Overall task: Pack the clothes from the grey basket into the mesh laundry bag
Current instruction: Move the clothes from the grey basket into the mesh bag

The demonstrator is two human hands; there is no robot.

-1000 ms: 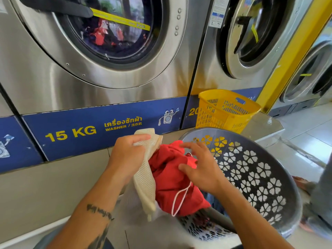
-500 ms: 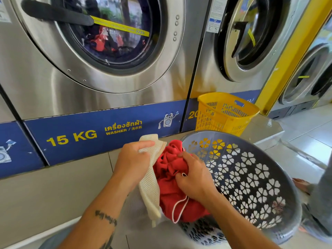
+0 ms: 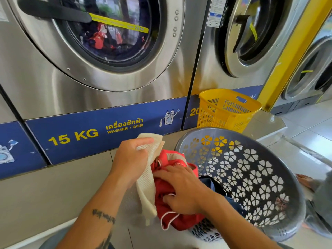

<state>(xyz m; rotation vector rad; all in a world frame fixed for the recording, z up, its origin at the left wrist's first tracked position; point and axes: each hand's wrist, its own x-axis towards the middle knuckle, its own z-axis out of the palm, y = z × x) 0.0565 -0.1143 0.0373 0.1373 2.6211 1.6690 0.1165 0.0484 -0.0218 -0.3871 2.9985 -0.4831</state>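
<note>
1. my left hand (image 3: 130, 159) has its fingers pinched tight on the rim of the mesh laundry bag (image 3: 145, 178), holding the mouth up just beside my right fingertips
2. my right hand (image 3: 181, 188) is curled around the red garment (image 3: 177, 220), pressing it toward the bag mouth; it sits against the mesh, over the near edge of the grey basket (image 3: 255, 178)
3. the red cloth looks soft, light and floppy, so i'd grip a bunched fold, not the loose white drawcord (image 3: 166, 221) dangling below my palm
4. the mesh is limp and needs the rim kept spread
5. a dark blue garment (image 3: 211, 183) lies just past my right knuckles in the basket
6. there is open room to the right of my fingers; the washer front (image 3: 107, 131) closes off the far side
</note>
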